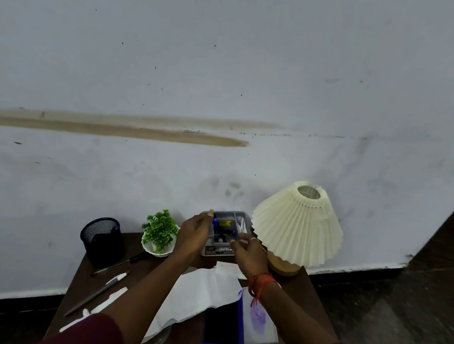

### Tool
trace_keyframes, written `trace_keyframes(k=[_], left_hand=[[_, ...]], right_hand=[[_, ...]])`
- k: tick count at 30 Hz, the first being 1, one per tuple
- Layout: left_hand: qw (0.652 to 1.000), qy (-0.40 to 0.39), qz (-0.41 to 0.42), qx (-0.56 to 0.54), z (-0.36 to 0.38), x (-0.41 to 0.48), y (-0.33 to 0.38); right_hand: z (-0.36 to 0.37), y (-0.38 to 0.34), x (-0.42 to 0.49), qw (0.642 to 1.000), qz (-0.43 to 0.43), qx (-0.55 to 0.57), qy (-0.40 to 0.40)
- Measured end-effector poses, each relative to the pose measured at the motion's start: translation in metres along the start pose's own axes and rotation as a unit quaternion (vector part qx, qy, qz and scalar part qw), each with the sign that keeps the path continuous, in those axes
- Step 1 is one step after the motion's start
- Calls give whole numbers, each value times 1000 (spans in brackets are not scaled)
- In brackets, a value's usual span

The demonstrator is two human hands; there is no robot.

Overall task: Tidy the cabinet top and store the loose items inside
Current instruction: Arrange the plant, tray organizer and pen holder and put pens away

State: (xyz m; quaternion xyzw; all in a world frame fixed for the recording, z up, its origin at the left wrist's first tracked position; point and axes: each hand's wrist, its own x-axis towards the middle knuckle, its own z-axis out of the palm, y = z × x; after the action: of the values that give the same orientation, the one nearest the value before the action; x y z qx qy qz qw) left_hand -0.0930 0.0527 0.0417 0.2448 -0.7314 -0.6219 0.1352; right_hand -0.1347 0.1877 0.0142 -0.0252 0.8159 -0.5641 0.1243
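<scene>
Maroon sleeves [88,337] nearest | organiser box [218,250] between grips — left grip [193,233] clasps its side | right grip [247,252]: hold unclear

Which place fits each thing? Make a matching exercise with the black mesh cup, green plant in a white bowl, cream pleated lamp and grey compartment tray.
1 black mesh cup
2 green plant in white bowl
3 cream pleated lamp
4 grey compartment tray

A between left hand and right hand
B back left corner
C back right corner
D beside the cup

Pairs: 1-B, 2-D, 3-C, 4-A

Tray [217,251] apparently between plant [160,228] and lamp [297,228]
</scene>
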Motion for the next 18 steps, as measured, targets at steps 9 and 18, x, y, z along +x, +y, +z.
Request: trace_keyframes(k=[9,18], left_hand=[[998,-12,17,67,10,22,-1],[993,29,41,107,16,37,-13]], right_hand=[[9,-5,7,1000,-26,-1,2],[18,1,10,999,-37,20,-2]])
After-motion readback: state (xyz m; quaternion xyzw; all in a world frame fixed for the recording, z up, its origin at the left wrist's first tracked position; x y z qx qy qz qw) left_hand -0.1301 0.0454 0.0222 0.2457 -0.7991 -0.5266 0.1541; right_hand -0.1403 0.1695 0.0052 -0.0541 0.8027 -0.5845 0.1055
